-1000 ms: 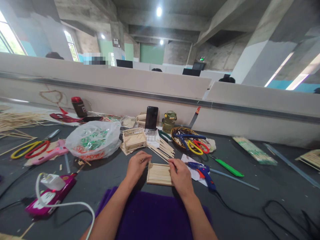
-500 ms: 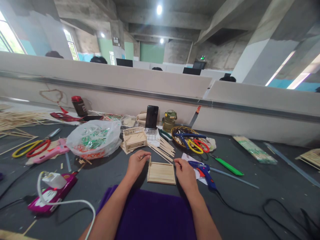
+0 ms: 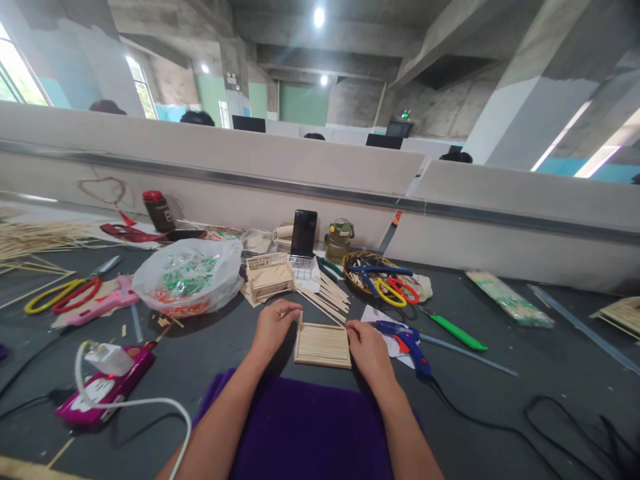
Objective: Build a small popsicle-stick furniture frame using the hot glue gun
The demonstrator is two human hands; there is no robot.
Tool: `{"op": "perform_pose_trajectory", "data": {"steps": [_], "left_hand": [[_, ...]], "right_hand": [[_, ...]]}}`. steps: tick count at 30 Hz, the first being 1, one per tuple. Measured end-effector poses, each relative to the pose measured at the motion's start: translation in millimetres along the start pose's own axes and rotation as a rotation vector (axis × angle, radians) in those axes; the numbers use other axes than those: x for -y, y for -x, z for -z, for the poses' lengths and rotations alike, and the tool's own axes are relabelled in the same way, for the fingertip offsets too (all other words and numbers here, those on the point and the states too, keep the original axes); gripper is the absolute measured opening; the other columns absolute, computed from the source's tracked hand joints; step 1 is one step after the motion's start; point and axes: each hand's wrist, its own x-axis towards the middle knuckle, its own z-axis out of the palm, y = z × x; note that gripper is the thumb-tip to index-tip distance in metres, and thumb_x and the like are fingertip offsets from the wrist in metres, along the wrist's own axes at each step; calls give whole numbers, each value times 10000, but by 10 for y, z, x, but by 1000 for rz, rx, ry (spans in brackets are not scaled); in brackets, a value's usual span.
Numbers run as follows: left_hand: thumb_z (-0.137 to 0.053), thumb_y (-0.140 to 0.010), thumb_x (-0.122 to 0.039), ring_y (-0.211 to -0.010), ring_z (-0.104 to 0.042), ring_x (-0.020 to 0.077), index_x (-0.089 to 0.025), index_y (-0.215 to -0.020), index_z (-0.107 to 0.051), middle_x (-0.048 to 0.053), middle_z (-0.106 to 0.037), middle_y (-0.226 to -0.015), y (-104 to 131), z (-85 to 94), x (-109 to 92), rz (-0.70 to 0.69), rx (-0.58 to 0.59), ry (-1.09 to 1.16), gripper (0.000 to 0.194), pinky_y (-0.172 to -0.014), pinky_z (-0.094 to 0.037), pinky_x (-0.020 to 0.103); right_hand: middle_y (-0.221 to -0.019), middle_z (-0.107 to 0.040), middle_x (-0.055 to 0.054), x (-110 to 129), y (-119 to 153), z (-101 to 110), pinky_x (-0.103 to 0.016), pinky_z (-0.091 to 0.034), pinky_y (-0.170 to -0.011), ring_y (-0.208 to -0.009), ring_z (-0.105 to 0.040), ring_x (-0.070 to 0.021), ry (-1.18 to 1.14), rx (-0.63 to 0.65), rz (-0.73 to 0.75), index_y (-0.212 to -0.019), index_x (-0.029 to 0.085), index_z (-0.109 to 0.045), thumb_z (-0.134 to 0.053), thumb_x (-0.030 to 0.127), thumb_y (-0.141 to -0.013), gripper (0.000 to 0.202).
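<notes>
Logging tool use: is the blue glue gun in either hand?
No, the blue glue gun lies off to the right, clear of the left hand and right hand.

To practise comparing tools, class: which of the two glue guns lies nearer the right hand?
The blue glue gun, close beside the right hand; the pink glue gun lies far left.

Bright, cool ceiling light [image 3: 319,17] and window daylight [image 3: 141,87], soft shadows, stretched edges, slight overall softness.
</notes>
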Motion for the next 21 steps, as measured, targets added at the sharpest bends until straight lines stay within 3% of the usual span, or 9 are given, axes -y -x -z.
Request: {"op": "perform_pose_trajectory", "data": {"steps": [21], "left_hand": [[-599, -765, -253, -798, -647, 181, -210, -820, -734, 31, -721, -833, 0, 9, 2, -7, -3, -14, 153, -740, -481, 289]], "right_hand": [[-940, -680, -47, 21, 9, 2, -249, -391, -763, -919, -611, -178, -44, 13, 43, -950, 207, -666, -393, 184, -866, 286]]}}
